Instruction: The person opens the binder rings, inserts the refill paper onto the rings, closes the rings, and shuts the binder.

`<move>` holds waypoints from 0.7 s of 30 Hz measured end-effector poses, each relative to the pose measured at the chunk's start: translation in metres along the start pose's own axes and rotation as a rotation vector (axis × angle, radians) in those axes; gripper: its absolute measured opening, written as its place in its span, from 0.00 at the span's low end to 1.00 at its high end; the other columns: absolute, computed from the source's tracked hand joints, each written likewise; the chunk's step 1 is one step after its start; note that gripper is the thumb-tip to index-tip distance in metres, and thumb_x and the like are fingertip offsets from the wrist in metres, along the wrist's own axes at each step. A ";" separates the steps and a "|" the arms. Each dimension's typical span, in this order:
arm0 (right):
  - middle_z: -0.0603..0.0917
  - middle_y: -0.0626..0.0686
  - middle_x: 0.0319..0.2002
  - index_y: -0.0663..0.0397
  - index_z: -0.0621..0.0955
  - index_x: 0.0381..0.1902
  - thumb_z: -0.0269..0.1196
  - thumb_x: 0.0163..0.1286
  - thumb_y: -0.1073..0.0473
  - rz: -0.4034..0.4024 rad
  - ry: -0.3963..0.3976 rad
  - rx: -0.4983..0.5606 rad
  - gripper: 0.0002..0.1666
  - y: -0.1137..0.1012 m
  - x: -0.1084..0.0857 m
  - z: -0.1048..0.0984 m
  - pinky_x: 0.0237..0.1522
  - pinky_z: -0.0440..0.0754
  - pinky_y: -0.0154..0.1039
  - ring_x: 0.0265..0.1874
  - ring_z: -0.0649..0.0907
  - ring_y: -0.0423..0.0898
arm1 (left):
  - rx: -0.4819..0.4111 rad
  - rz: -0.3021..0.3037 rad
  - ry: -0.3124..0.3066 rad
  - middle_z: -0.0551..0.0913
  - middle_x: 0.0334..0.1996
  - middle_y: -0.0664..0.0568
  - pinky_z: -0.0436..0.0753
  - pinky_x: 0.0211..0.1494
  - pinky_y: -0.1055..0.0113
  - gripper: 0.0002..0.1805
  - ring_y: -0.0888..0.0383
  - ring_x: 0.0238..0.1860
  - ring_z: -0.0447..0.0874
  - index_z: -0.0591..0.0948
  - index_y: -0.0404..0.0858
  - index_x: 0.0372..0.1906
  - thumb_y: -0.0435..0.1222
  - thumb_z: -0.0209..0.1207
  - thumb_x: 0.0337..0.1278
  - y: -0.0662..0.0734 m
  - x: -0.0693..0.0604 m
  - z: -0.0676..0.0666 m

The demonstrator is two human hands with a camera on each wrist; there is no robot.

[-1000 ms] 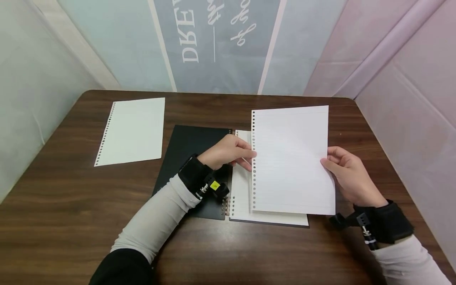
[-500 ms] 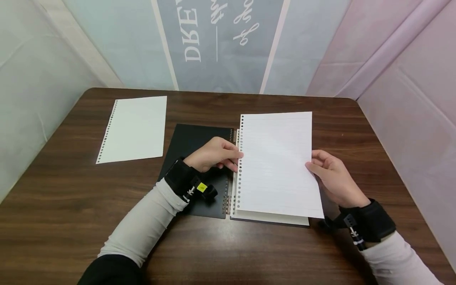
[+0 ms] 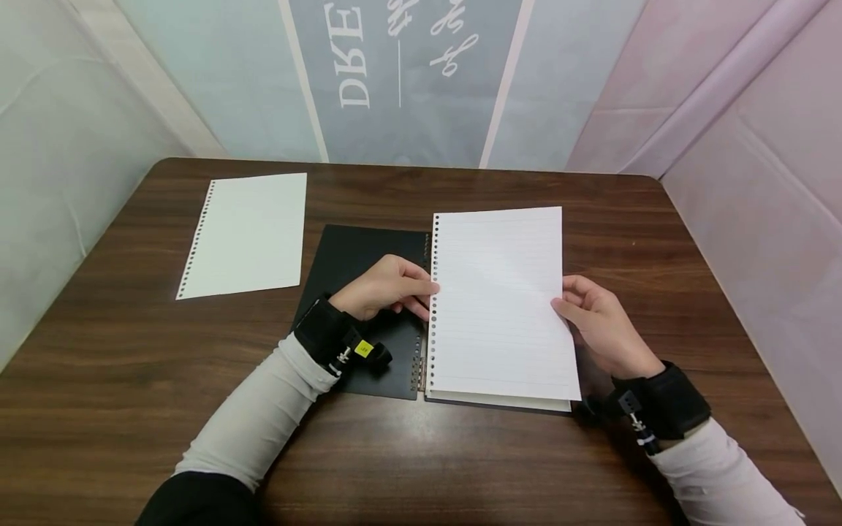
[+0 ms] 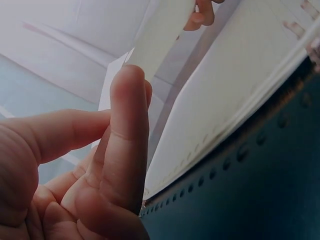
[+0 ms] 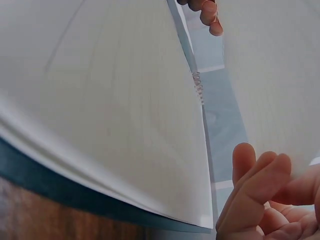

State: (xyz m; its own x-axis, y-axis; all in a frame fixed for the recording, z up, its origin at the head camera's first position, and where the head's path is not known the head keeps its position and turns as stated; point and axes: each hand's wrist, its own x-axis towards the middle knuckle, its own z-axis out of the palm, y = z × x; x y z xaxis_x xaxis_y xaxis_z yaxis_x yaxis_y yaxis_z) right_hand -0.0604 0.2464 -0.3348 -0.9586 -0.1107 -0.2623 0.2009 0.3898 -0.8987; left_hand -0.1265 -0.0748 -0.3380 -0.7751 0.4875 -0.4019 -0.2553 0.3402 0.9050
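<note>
A lined white sheet (image 3: 500,299) with holes down its left edge is held above the right side of an opened black ring binder (image 3: 388,365). My left hand (image 3: 384,287) pinches the sheet's holed edge between thumb and fingers, over the binder's spine. At the opposite edge, my right hand (image 3: 601,321) pinches the sheet's right side. In the right wrist view the held sheet (image 5: 275,75) hangs apart from the stack of pages (image 5: 125,110) in the binder. The left wrist view shows the binder's pages (image 4: 215,100) beneath the left fingers (image 4: 127,125).
Another white sheet with holes (image 3: 243,237) lies at the back left of the brown wooden table (image 3: 131,387). Printed cloth (image 3: 395,88) hangs behind the table, with pale cloth at both sides.
Both hands have moved left with the sheet, bringing its holed edge close to the binder's spine and covering most of the pages below. The loose sheet at the left stays in place.
</note>
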 end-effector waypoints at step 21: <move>0.85 0.36 0.35 0.62 0.67 0.65 0.49 0.80 0.58 0.006 0.020 -0.042 0.21 0.006 0.001 0.004 0.32 0.83 0.37 0.32 0.83 0.37 | 0.135 0.083 0.031 0.88 0.26 0.51 0.67 0.27 0.69 0.09 0.63 0.26 0.88 0.87 0.35 0.40 0.37 0.59 0.68 -0.008 -0.001 0.006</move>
State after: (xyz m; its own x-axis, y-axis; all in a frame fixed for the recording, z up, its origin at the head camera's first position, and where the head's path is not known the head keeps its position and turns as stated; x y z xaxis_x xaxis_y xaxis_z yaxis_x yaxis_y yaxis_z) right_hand -0.0597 0.2453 -0.3416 -0.9614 -0.0901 -0.2598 0.1981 0.4283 -0.8816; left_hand -0.1197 -0.0732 -0.3460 -0.8084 0.4941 -0.3200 -0.1112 0.4056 0.9072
